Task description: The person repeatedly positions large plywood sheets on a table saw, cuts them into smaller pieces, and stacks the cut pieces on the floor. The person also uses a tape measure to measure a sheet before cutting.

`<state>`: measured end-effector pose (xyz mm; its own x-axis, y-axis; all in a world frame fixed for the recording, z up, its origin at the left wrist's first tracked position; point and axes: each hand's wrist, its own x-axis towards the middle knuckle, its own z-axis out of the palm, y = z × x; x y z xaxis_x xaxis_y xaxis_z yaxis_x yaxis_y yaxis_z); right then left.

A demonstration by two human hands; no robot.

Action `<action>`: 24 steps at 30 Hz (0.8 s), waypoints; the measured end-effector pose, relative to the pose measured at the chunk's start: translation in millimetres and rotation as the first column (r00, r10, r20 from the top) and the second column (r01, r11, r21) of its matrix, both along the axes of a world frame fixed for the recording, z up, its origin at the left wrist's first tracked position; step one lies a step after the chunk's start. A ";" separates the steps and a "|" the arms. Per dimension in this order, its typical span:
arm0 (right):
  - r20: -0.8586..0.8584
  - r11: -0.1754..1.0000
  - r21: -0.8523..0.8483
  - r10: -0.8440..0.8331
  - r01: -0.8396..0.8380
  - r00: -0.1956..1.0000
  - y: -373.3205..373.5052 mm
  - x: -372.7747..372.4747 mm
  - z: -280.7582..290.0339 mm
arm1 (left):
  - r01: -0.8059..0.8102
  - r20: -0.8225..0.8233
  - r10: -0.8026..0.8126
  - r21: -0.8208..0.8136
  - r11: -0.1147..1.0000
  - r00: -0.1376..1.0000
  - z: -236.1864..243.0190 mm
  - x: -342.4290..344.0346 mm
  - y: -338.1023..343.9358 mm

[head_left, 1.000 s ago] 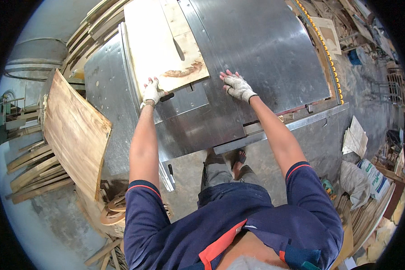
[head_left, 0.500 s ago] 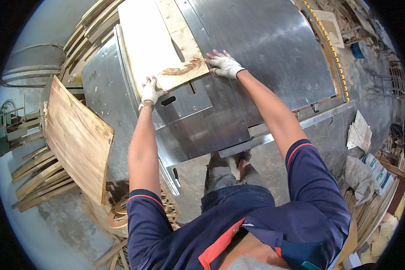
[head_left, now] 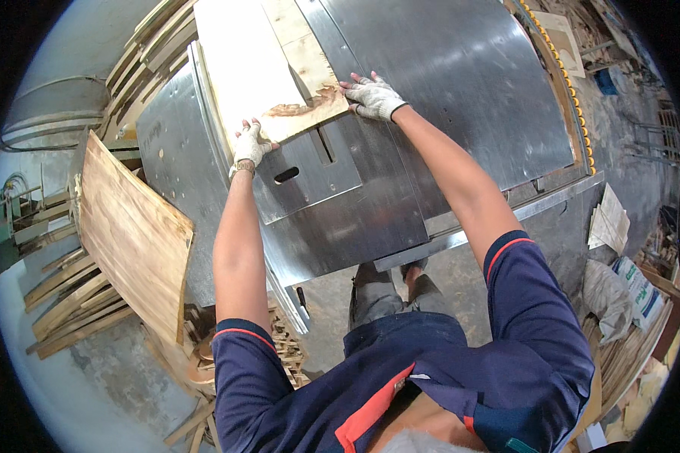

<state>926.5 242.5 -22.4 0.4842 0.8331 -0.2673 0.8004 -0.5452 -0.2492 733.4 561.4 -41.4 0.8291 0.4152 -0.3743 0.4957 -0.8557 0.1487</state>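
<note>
Left hand: my left hand (head_left: 249,145), in a pale fingerless work glove, has its fingers curled over the near left corner of the plywood panel (head_left: 268,72), gripping the edge.
Right hand: my right hand (head_left: 372,97), gloved the same, lies flat with fingers spread against the panel's near right corner; I cannot tell whether it closes round the edge.
Panel: pale, thin and rectangular, lying flat on the saw table (head_left: 446,83), with a rough brown splintered patch along its near edge.
Table: brushed grey sheet metal, dull sheen, curved by the lens; a narrow blade slot (head_left: 324,145) sits just near of the panel, an oval hole (head_left: 286,175) beside it.
Left of table: a darker, grainy wooden board (head_left: 136,234) leans tilted against stacked slats (head_left: 60,294).
Floor: bare grey concrete.
</note>
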 end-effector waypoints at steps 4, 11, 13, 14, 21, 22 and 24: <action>0.016 1.000 0.009 0.012 -0.013 1.000 11.3 11.9 2.5 | 0.047 -0.009 -0.047 0.034 0.998 0.999 -1.4 14.8 12.3; 0.071 0.999 -0.043 0.025 -0.022 0.997 35.4 38.3 9.9 | 0.029 0.001 -0.029 -0.006 1.000 1.000 -2.0 50.0 40.8; 0.108 0.998 -0.057 -0.002 0.008 0.994 41.8 52.0 11.8 | 0.077 0.002 -0.078 0.092 0.993 0.997 -1.9 69.7 53.3; 0.136 0.997 -0.063 -0.028 0.037 0.990 45.2 59.8 13.3 | 0.074 -0.012 -0.074 0.087 0.993 0.997 -3.1 80.6 59.7; 0.208 0.960 -0.054 -0.257 0.273 0.944 57.4 112.9 33.6 | 0.116 0.043 -0.122 0.125 0.985 0.992 0.6 163.4 123.8; 0.179 0.951 -0.077 -0.282 0.299 0.943 60.2 116.2 36.1 | 0.117 0.067 -0.125 0.114 0.987 0.990 5.4 171.4 128.4; 0.161 0.931 0.007 -0.362 0.366 0.918 67.9 117.8 38.2 | 0.097 0.118 -0.107 0.085 0.992 0.987 17.9 178.8 132.5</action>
